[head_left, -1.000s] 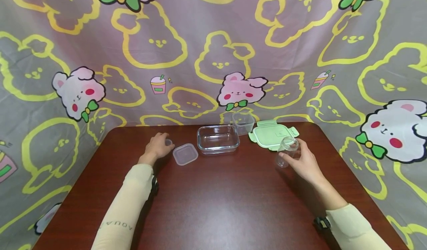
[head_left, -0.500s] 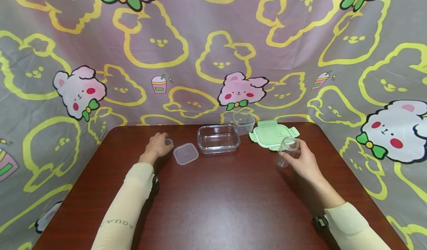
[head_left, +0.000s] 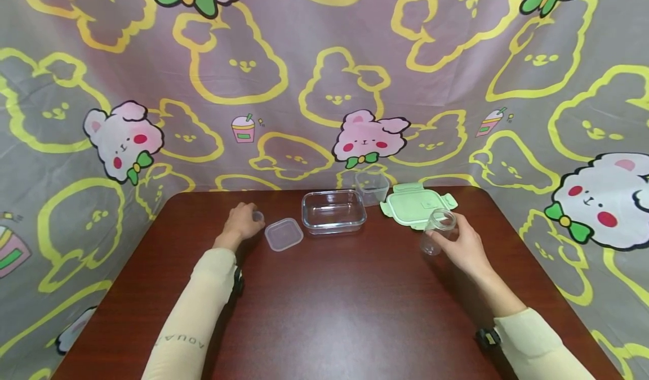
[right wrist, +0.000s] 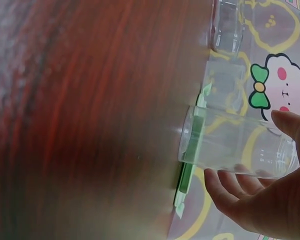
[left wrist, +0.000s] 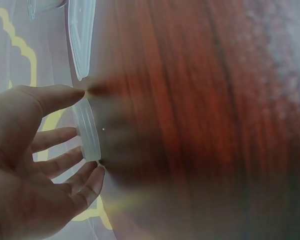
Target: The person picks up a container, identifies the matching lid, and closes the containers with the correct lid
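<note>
Toward the far left of the table, my left hand (head_left: 240, 221) curls round a small round translucent lid (left wrist: 89, 129). In the left wrist view the thumb lies at one edge of this lid and the fingertips at the other, and it lies flat at the tabletop. On the right, my right hand (head_left: 463, 245) grips a clear open-topped jar (right wrist: 230, 140) between thumb and fingers. The jar is upright, its base at or very near the table. A square translucent lid (head_left: 284, 235) lies just right of my left hand.
A rectangular glass container (head_left: 333, 214) stands at the back middle of the brown table (head_left: 324, 301). Behind it to the right is a clear plastic tub (head_left: 372, 188). A green snap-on lid (head_left: 413, 205) lies beyond the jar. A patterned curtain (head_left: 304, 76) hangs behind.
</note>
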Demonstrator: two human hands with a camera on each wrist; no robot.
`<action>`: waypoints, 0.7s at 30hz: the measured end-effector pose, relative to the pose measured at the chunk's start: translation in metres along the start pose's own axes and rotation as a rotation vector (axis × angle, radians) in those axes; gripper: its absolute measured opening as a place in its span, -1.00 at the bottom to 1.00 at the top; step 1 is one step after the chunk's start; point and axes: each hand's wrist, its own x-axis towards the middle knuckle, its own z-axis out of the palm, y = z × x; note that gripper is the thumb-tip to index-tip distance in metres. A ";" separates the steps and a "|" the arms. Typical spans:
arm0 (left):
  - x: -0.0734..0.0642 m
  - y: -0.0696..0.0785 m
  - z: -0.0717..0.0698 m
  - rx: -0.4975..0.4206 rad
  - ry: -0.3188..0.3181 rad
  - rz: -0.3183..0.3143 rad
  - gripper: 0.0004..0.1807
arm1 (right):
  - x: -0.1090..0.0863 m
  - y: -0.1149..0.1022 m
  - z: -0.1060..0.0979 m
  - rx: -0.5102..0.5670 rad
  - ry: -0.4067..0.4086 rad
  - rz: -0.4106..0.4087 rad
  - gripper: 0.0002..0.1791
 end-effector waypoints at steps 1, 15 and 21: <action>0.000 0.000 0.000 0.000 0.003 0.001 -0.40 | 0.000 0.000 0.000 0.001 -0.001 0.001 -0.22; 0.001 -0.001 0.000 -0.031 0.014 0.030 -0.44 | -0.001 0.002 -0.002 -0.019 -0.003 0.005 -0.20; -0.002 -0.003 -0.003 -0.049 0.009 0.048 -0.47 | -0.002 0.003 -0.001 -0.021 -0.010 0.003 -0.19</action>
